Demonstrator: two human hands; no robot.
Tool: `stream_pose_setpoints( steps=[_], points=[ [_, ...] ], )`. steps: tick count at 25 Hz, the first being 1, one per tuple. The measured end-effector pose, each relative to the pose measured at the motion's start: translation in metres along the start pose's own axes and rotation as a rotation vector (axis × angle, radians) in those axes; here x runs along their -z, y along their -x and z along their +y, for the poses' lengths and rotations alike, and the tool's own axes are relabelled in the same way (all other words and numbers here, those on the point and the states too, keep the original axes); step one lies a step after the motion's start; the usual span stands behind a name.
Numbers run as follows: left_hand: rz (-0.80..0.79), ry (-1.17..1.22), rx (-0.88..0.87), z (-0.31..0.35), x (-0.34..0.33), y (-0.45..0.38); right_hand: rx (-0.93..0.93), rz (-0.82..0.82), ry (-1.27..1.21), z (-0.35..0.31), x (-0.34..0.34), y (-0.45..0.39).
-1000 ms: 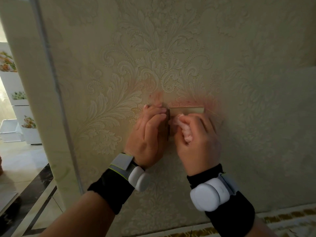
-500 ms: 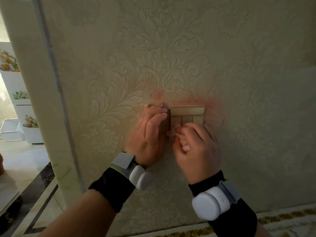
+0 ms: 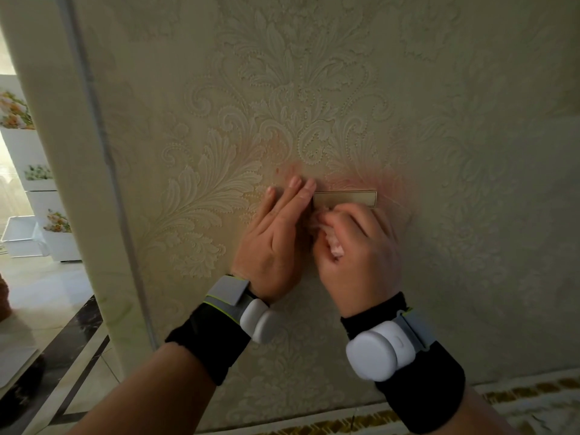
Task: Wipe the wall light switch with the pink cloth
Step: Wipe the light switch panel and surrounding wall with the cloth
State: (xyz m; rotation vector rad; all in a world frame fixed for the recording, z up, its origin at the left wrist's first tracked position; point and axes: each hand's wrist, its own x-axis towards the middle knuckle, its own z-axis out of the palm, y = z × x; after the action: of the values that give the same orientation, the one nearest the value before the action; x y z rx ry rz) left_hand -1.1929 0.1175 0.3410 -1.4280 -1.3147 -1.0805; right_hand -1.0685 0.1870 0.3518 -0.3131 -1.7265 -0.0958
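A gold wall light switch (image 3: 344, 198) is set in the embossed wallpaper at mid-frame; only its top strip shows. My right hand (image 3: 357, 255) is shut on the bunched pink cloth (image 3: 333, 243) and presses it against the switch, hiding the buttons. My left hand (image 3: 272, 243) lies flat on the wall just left of the switch, fingers stretched upward and touching its left edge, holding nothing. Both wrists wear black bands with white devices.
The wall's corner edge (image 3: 103, 171) runs down the left. Beyond it stand white flower-printed drawers (image 3: 37, 189) on a tiled floor with a dark border (image 3: 62, 356). A gold-patterned trim (image 3: 518, 390) runs along the wall's base at the lower right.
My right hand went down the switch with the cloth, then back up over the buttons. My left hand's fingers have straightened from curled to flat against the wall.
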Motion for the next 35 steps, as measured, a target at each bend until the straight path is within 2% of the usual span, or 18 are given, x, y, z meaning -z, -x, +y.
stream_pose_setpoints(
  steps=[6,13,22,29,35],
  points=[
    [-0.028,-0.059,-0.017,-0.001,0.0,0.0,0.043,-0.055,0.038,0.01,0.003,0.02],
    [-0.025,-0.084,-0.008,0.001,0.001,0.0,-0.01,0.045,-0.037,0.018,0.009,0.008],
    [-0.036,-0.095,-0.01,0.001,0.001,-0.001,-0.027,-0.031,-0.017,0.021,0.004,0.025],
    [-0.06,-0.102,0.008,0.001,0.002,-0.001,-0.05,0.051,-0.043,0.025,0.009,0.012],
    [-0.069,-0.11,0.017,0.002,0.002,-0.001,-0.052,0.04,-0.024,0.028,0.002,0.005]
  ],
)
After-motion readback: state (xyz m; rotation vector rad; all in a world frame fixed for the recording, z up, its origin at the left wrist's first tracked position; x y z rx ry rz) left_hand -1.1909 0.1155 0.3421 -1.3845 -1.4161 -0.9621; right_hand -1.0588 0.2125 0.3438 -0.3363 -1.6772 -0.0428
